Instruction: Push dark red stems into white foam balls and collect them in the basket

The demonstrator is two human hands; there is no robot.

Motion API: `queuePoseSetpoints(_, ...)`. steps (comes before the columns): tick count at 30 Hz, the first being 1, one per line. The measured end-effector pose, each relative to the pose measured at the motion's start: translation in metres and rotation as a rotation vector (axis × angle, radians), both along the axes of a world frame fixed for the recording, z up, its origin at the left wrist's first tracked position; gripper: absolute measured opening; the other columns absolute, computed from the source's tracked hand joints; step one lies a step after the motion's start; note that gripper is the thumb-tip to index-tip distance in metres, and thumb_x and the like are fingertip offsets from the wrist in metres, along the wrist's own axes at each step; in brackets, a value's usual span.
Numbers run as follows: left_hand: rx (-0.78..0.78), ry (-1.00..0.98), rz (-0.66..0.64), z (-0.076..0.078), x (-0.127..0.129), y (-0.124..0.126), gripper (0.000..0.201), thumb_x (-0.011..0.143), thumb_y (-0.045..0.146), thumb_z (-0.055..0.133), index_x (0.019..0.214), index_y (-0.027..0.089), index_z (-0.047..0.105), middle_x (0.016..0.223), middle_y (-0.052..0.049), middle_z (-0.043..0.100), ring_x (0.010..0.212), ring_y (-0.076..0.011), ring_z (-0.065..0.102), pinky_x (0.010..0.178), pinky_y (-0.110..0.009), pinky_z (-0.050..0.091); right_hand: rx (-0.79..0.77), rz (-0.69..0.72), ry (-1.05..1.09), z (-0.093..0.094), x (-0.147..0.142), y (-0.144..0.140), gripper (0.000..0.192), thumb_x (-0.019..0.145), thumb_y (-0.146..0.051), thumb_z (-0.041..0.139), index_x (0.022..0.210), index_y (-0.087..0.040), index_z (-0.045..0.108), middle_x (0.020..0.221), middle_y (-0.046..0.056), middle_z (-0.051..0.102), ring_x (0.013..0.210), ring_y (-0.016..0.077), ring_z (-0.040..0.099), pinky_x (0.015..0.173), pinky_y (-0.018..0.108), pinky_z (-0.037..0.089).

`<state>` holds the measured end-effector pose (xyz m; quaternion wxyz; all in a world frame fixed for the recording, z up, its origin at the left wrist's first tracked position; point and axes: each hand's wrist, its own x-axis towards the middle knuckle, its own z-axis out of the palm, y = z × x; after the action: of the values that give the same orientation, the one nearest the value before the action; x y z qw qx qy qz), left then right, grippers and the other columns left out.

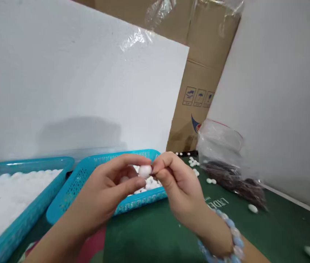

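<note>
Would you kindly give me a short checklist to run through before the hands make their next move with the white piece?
1. White oval piece pinched between both hands: ok, the left hand and the right hand meet on it.
2. Piece over the smaller blue basket: ok, it hangs above the basket's white pieces.
3. Larger blue basket on the left holds white pieces: ok.
4. Green mat free of strays: not ok, loose white pieces lie scattered.
5. Plastic bag of dark bits sealed: cannot tell.
6. What the right fingertips do to the piece: cannot tell, too blurred.
</note>
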<state>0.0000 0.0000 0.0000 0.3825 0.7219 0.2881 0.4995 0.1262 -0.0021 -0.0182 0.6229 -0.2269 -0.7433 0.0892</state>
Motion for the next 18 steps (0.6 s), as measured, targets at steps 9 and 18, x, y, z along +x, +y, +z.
queuePoseSetpoints(9,0.176,-0.008,0.03,0.0005,0.003,-0.0003,0.021,0.058,0.014,0.053,0.067,0.032,0.058,0.055,0.005,0.05,0.042,-0.0027,0.039,0.036,-0.009,0.032,0.068,-0.04,0.046,-0.0039,-0.0006,0.0009,0.012,0.076,-0.018,0.032,0.064,-0.018,0.035,0.056,-0.002,0.039,0.053,0.0073,0.036,0.046,0.019,0.031)
queuePoseSetpoints(18,0.197,-0.122,0.009,-0.0076,0.0077,0.0016,0.027,0.054,0.006,0.053,0.065,0.031,0.059,0.054,0.005,0.048,0.045,-0.0034,0.042,0.038,-0.011,0.033,0.169,-0.066,0.1,-0.0096,-0.0068,0.0042,0.018,0.08,-0.026,0.027,0.064,-0.018,0.033,0.058,-0.002,0.038,0.055,0.0076,0.035,0.049,0.021,0.031)
